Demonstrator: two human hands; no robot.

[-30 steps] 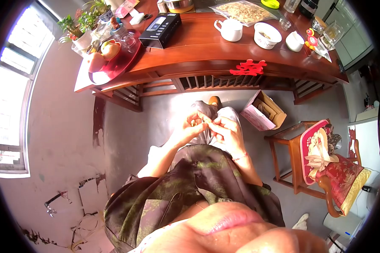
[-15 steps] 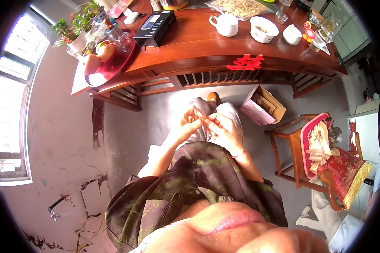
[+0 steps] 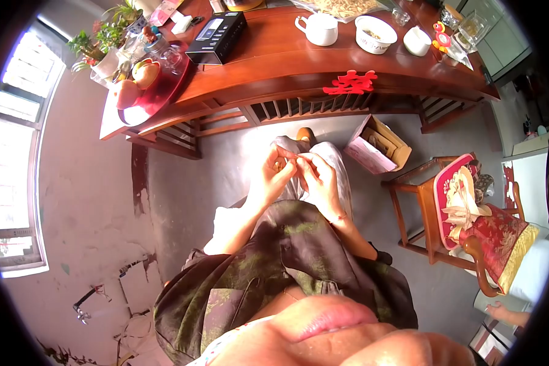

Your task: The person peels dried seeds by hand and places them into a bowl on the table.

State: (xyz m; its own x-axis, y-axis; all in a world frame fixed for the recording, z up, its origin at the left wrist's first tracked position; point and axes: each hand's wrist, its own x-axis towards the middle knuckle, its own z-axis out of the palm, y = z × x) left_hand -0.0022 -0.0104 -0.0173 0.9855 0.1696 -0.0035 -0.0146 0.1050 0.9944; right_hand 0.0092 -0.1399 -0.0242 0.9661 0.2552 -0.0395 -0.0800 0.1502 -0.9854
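My left hand (image 3: pixel 272 177) and my right hand (image 3: pixel 319 186) meet above my lap, fingertips pinched together. Something small is between them, too small to make out. In the curled palm of the left hand lie small yellowish-brown pieces (image 3: pixel 279 165), partly hidden by the fingers. My right hand's thumb and forefinger press close to the left fingertips, and a thin red band circles that wrist. Both hands are over my grey trousers (image 3: pixel 335 160), clear of the table edge.
Ahead stands a red-brown wooden table (image 3: pixel 268 67) with a white teapot (image 3: pixel 319 29), a white bowl (image 3: pixel 375 35), a black box (image 3: pixel 218 38) and a red fruit tray (image 3: pixel 175 85). An open carton (image 3: pixel 372 152) and a chair (image 3: pixel 436 207) are at right. Another person's hand (image 3: pixel 500 312) shows lower right.
My fingers have shifted, with the right hand's fingers now more upright against the left fingertips. At lower right, the other person's leg and shoe have gone from view and a hand has appeared.
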